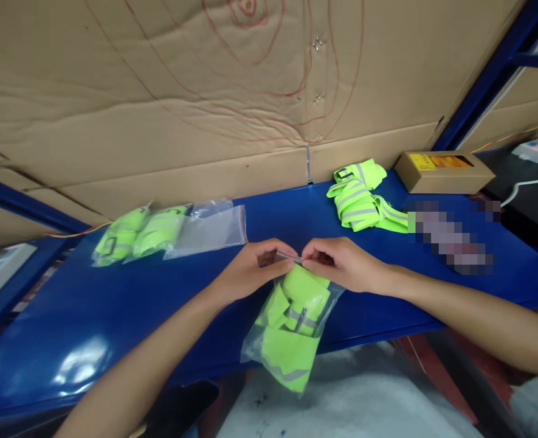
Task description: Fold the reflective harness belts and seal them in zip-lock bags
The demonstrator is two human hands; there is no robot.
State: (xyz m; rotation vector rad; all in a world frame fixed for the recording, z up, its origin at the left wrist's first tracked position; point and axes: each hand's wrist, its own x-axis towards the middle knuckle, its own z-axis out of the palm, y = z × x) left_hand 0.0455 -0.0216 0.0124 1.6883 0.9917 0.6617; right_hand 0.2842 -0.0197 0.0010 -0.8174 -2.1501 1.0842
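A clear zip bag (250, 344) hangs from both my hands at the front edge of the blue table. Inside it is a folded neon-yellow reflective strap (291, 353) with grey stripes and a dark buckle. My left hand (262, 264) pinches the bag's top edge between thumb and fingers. Close beside it, my right hand (335, 261) pinches the same edge, fingertips almost meeting the left ones. Whether the seal is closed there I cannot tell.
At the left lie two filled bags (123, 234) of yellow straps and flat clear bags (209, 231). Loose yellow straps (357, 198) are heaped back right on the blue table (127, 322), near a cardboard box (446, 173). A cardboard wall (182, 152) stands behind.
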